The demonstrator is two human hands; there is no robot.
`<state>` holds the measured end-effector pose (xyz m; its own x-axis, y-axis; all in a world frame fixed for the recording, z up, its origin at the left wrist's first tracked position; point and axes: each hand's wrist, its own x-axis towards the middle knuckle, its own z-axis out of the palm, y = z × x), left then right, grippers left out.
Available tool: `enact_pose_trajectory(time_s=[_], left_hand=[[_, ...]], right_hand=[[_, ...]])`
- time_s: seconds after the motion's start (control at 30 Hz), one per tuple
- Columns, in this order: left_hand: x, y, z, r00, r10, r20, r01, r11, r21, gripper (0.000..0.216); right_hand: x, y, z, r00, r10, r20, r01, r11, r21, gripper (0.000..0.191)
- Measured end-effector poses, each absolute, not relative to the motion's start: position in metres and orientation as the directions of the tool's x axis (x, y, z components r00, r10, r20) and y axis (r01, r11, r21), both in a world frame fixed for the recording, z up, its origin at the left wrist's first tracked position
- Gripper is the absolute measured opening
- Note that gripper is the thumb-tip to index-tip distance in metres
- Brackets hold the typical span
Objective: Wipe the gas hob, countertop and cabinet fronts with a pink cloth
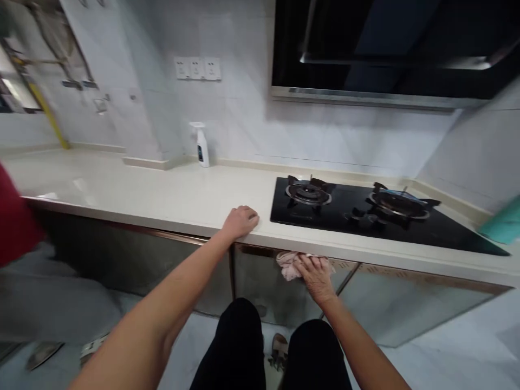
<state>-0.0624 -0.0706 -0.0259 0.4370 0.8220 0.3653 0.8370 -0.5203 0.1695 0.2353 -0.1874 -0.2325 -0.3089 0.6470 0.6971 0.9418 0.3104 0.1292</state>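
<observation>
My right hand [317, 277] presses a crumpled pale pink cloth [289, 265] against the top strip of a cabinet door [276, 292], just under the counter's front edge. Part of the cloth is hidden beneath the fingers. On the white countertop [162, 189], left of the black gas stove [345, 211], rests my left hand [241, 221], its fingers loosely bent and nothing visible in them.
A white spray bottle [202, 145] stands by the wall under several sockets. Above the stove hangs a black range hood [374, 54]. A green item [502, 223] lies at the right. Another person in grey trousers [57, 298] is at the left.
</observation>
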Motion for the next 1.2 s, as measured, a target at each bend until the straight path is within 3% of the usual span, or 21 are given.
enact_pose_trajectory(time_s=[0.17,0.27,0.37,0.47,0.57,0.67,0.87,0.97,1.1,1.2], left_hand=[[-0.064,-0.059,-0.026,0.441,0.829,0.344,0.844,-0.513,0.155,0.039],[-0.056,-0.063,-0.024,0.455,0.819,0.348,0.847,-0.520,0.115,0.040],[-0.025,-0.074,-0.023,0.576,0.726,0.376,0.772,-0.634,0.041,0.046],[0.028,-0.094,-0.021,0.800,0.486,0.351,0.544,-0.834,-0.085,0.053],[0.086,-0.112,-0.018,0.919,0.299,0.257,0.346,-0.925,-0.158,0.059],[0.128,-0.117,-0.018,0.953,0.244,0.181,0.278,-0.941,-0.194,0.065],[0.160,-0.096,-0.032,0.969,0.220,0.117,0.242,-0.941,-0.238,0.064],[0.158,-0.089,-0.039,0.968,0.179,0.174,0.219,-0.942,-0.253,0.058],[0.156,-0.081,-0.041,0.971,0.118,0.206,0.176,-0.940,-0.291,0.059],[0.156,-0.075,-0.041,0.972,0.082,0.220,0.150,-0.937,-0.315,0.063]], right_hand=[[0.372,-0.243,-0.222,-0.001,0.680,0.733,0.999,0.037,-0.032,0.038],[0.387,-0.248,-0.224,0.130,0.626,0.769,0.991,-0.051,-0.127,0.038],[0.353,-0.232,-0.232,0.175,0.575,0.799,0.984,-0.084,-0.155,0.039],[0.318,-0.216,-0.237,0.231,0.515,0.826,0.973,-0.121,-0.196,0.042],[0.315,-0.215,-0.237,0.162,0.519,0.839,0.987,-0.073,-0.146,0.039],[0.346,-0.225,-0.235,0.108,0.541,0.834,0.994,-0.050,-0.097,0.044],[0.436,-0.239,-0.240,0.249,0.433,0.866,0.967,-0.164,-0.196,0.049],[0.463,-0.235,-0.244,0.340,0.351,0.872,0.938,-0.198,-0.286,0.057],[0.434,-0.215,-0.251,0.568,0.159,0.807,0.818,-0.210,-0.535,0.078],[0.378,-0.197,-0.257,0.634,0.160,0.756,0.773,-0.117,-0.624,0.086]])
